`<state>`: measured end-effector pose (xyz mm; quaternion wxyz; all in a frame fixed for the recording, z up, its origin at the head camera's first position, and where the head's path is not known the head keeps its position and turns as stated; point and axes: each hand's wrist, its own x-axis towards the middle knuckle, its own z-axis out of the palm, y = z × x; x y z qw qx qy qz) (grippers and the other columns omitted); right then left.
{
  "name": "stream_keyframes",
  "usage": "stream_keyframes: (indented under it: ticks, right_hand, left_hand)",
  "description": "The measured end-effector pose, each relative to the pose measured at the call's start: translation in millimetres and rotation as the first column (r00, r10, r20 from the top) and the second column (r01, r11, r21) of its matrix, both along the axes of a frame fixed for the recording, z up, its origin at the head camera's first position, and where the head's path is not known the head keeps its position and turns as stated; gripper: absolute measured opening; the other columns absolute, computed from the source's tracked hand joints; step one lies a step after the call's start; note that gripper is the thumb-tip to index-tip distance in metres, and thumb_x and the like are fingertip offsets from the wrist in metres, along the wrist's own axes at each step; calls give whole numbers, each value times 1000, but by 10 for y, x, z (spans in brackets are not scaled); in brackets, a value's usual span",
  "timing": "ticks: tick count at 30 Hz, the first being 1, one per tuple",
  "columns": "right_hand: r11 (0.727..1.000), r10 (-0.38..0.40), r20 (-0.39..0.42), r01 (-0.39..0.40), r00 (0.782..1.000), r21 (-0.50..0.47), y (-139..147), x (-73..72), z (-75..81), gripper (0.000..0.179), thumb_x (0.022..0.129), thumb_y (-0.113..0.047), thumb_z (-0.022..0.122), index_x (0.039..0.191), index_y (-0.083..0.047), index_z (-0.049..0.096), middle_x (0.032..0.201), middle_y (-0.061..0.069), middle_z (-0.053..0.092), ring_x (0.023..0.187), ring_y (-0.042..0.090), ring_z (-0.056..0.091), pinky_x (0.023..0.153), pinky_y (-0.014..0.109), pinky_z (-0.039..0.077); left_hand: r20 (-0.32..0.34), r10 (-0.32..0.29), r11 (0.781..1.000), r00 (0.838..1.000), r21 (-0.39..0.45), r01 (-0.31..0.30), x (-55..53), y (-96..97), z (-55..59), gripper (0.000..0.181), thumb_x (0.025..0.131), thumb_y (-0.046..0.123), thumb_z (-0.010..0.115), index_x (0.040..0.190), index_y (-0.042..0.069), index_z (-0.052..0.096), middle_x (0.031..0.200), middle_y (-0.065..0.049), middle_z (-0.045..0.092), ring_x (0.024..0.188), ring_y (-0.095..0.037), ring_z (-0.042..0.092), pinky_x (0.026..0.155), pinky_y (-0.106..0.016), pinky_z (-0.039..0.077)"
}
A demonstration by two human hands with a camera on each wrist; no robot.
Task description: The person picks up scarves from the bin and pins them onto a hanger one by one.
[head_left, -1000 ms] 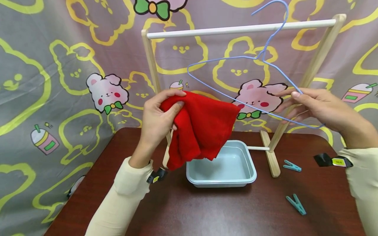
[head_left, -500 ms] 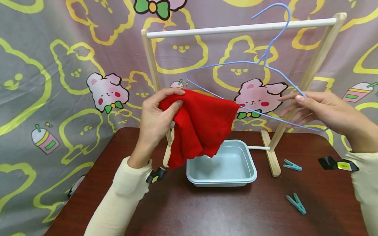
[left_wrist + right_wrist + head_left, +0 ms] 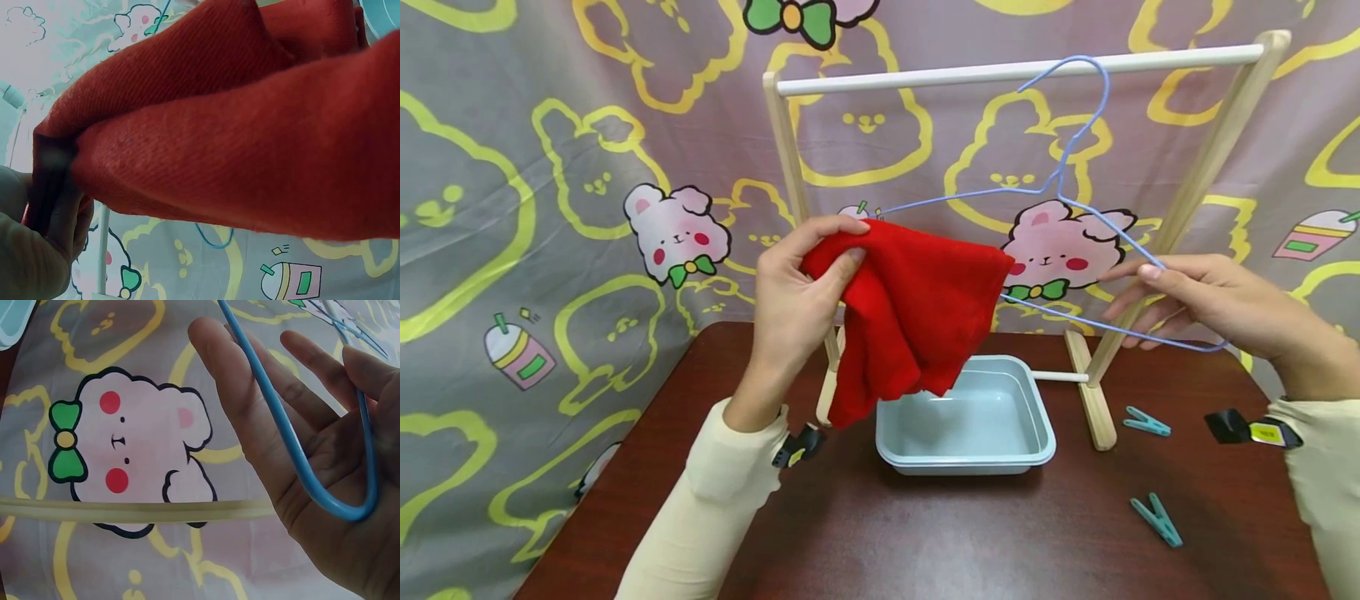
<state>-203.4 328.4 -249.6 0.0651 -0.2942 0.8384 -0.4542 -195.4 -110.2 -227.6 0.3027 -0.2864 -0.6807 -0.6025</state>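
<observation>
Head view: pale-blue basin [image 3: 962, 460], the landmark, is sitting on a dark table [image 3: 1000, 542]. Red cloth [image 3: 936, 308], one, is hanging above the basin toward its left; the left hand [image 3: 790, 308] is pinching its upper edge between thumb and fingers, presumably so that the folds can droop freely. Blue hanger [image 3: 1108, 222], one, is slanting above and rightward of the basin, its left end hiding behind the cloth; the right hand [image 3: 1232, 296] is pinching the sloping wire between thumb and index finger, other fingers parted, probably to keep the hook uppermost. Wooden rack [image 3: 910, 79] is rising behind the basin, feet flanking it; the hook is overlapping the top bar, contact not determinable. Teal clothespins [image 3: 1147, 421], two, are lying right of the basin, seemingly within easy reach. Left wrist view: cloth is filling most of the view, doubling over itself; fingers are gripping its edge, on the side away from the basin, partly concealed. Right wrist view: hanger's bent corner is lying across the palm, perhaps steadying the wire, well apart from the basin.
</observation>
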Motion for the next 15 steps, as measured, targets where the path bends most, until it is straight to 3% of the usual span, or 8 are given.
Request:
stream_keyframes:
  ticks: [5, 15]
  right_hand:
    - [1000, 23, 61, -22, 998, -14, -45, -18, -74, 45, 116, -11, 29, 136, -31, 65, 110, 3, 81, 78, 32, 79, 72, 39, 65]
    - [999, 48, 132, -44, 990, -31, -199, -56, -279, 42, 115, -11, 32, 132, -30, 66, 107, 4, 81, 75, 32, 79, 68, 42, 65]
  left_hand:
    - [-14, 12, 1000, 1000, 5, -12, 8, 15, 15, 18, 94, -2, 71, 111, 2, 77, 104, -10, 76, 77, -20, 70, 60, -25, 58]
    - [-103, -35, 999, 994, 23, 37, -41, 80, 54, 19, 92, -5, 72, 111, -4, 75, 102, -18, 75, 85, -22, 71, 72, -27, 60]
